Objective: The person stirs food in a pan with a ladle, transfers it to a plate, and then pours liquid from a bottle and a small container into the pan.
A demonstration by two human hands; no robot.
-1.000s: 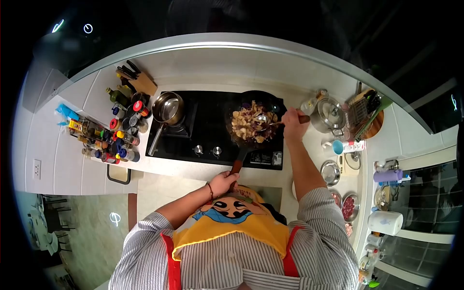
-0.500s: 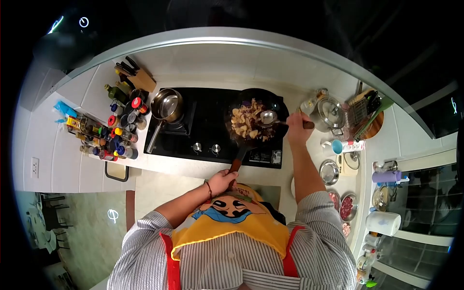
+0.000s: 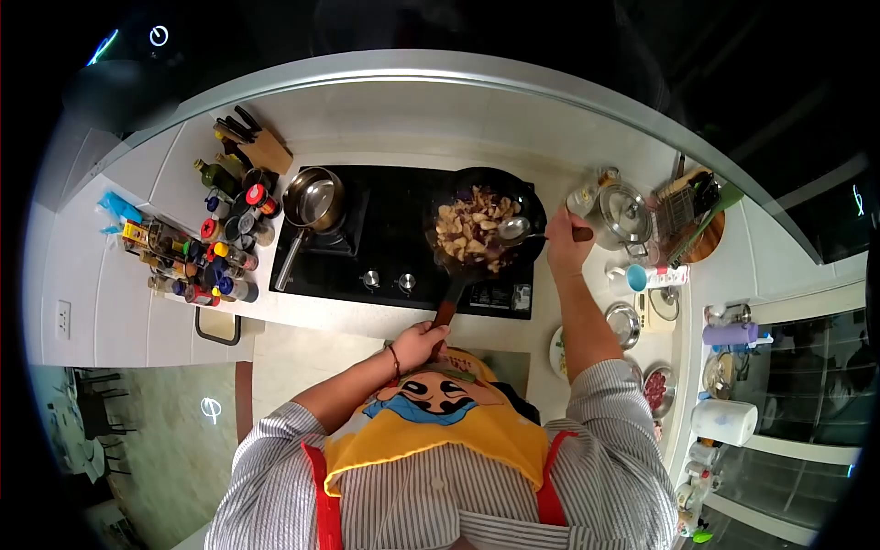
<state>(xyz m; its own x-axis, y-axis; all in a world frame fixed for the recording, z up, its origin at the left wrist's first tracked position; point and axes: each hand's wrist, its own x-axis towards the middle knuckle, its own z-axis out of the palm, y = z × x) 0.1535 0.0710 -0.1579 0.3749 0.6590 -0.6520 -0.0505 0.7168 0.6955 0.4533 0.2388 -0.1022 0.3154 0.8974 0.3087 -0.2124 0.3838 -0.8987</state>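
Observation:
My left hand (image 3: 421, 345) is closed around the wooden handle of a dark wok (image 3: 522, 197), which sits on the right side of the black stove. In the wok lies a heap of browned, sliced food (image 3: 469, 229) with darker purplish bits among it. My right hand (image 3: 567, 240) grips the wooden end of a metal ladle (image 3: 514, 228). The ladle's bowl rests over the right part of the food.
A steel saucepan (image 3: 313, 200) stands on the left burner. Bottles and jars (image 3: 220, 261) crowd the left counter near a knife block (image 3: 265, 151). On the right are a lidded pot (image 3: 625, 216), a blue cup (image 3: 636, 278), a steel bowl (image 3: 623, 325) and a bowl of raw meat (image 3: 656, 390).
The ladle has shifted slightly right and down in the wok, and the food has moved about. My right forearm has moved a little right, uncovering more of a plate. My left hand keeps its hold.

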